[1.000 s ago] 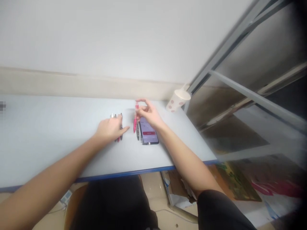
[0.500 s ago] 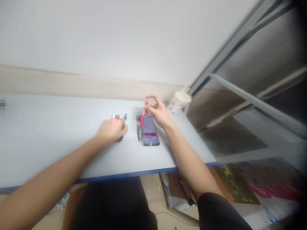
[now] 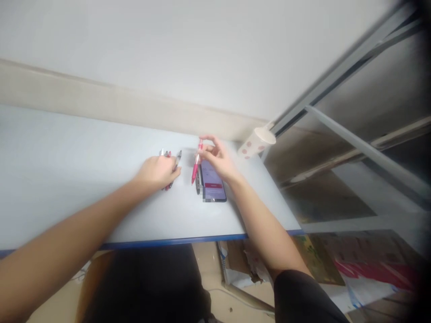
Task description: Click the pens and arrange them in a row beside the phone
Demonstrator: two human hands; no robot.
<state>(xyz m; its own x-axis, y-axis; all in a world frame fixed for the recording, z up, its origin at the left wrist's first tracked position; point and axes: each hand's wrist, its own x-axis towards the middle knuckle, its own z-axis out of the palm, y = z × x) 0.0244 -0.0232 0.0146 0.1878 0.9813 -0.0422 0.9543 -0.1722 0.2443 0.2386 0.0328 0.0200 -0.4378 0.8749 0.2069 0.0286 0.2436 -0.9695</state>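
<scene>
Pen [image 3: 195,172], pink, tilted over table [image 3: 84,152], pinched in right hand [image 3: 219,162] beside phone [image 3: 216,192]; further pens [image 3: 178,158], partly under left hand [image 3: 156,171], fingers' closure there cannot be told; cup [image 3: 257,143], beyond phone

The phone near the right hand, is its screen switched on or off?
On: the phone shows a lit, purplish display with a red bar across it.

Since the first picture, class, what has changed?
The left hand drew in its thumb; the dark pen beside it swung its far end right, away from the other pens. The right hand still holds the pink pen; the phone and cup stayed put.
</scene>
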